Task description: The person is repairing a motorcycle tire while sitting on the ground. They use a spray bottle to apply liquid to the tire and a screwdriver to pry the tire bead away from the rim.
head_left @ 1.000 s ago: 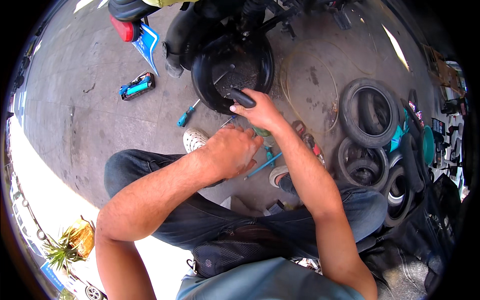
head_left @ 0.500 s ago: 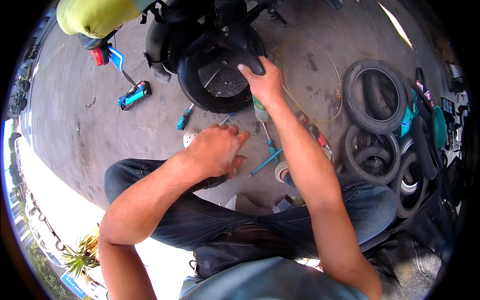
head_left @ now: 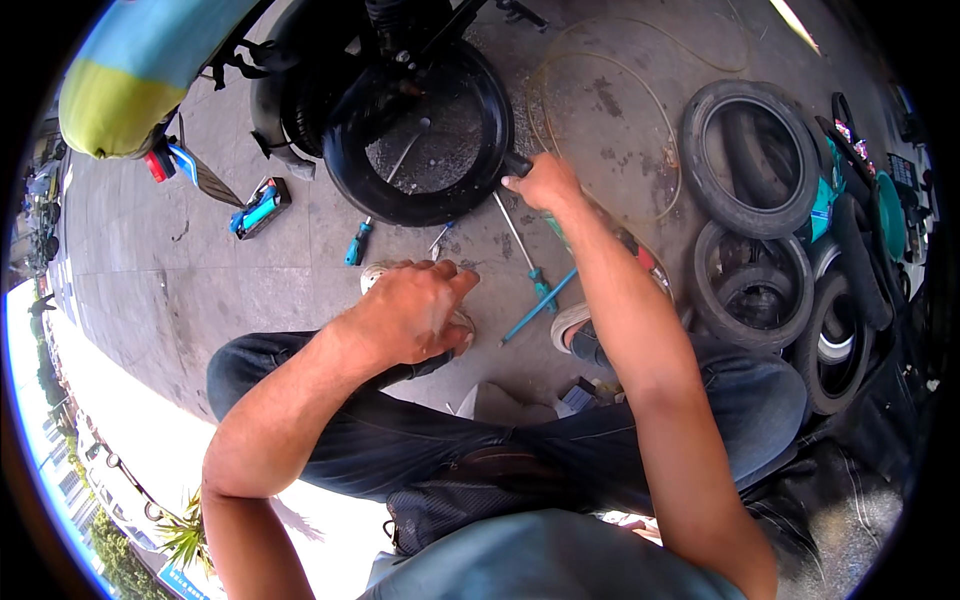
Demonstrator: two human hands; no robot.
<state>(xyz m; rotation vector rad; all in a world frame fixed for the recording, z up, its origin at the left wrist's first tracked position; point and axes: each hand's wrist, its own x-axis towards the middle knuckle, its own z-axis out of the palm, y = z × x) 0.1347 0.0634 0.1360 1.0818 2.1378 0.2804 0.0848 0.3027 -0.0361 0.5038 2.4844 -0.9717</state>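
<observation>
My right hand (head_left: 548, 183) closes around a stubby black rubber-like piece (head_left: 517, 163) at the right edge of a black tyre (head_left: 425, 210); its exact kind I cannot make out. The tyre stands before me, by a dark vehicle's underside. My left hand (head_left: 410, 310) hangs over my shoe, fingers loosely bent, thumb apart, holding nothing. A teal-handled screwdriver (head_left: 358, 243) lies left of the tyre's lower edge, a long shaft running up across the tyre's opening. Another teal-handled screwdriver (head_left: 541, 288) crosses a blue rod (head_left: 535, 312) below my right hand. A small tool (head_left: 441, 238) lies between.
Several worn tyres (head_left: 752, 225) are piled at the right, near a teal basin (head_left: 889, 215). A thin yellowish hose (head_left: 668, 120) loops over the floor. An open box with blue contents (head_left: 260, 208) sits at the left. A yellow-and-blue covered part (head_left: 120, 100) overhangs the upper left.
My right hand has moved down and slightly right, from over the tyre's upper right to beside its edge. My left hand has shifted slightly left. The view has shifted too.
</observation>
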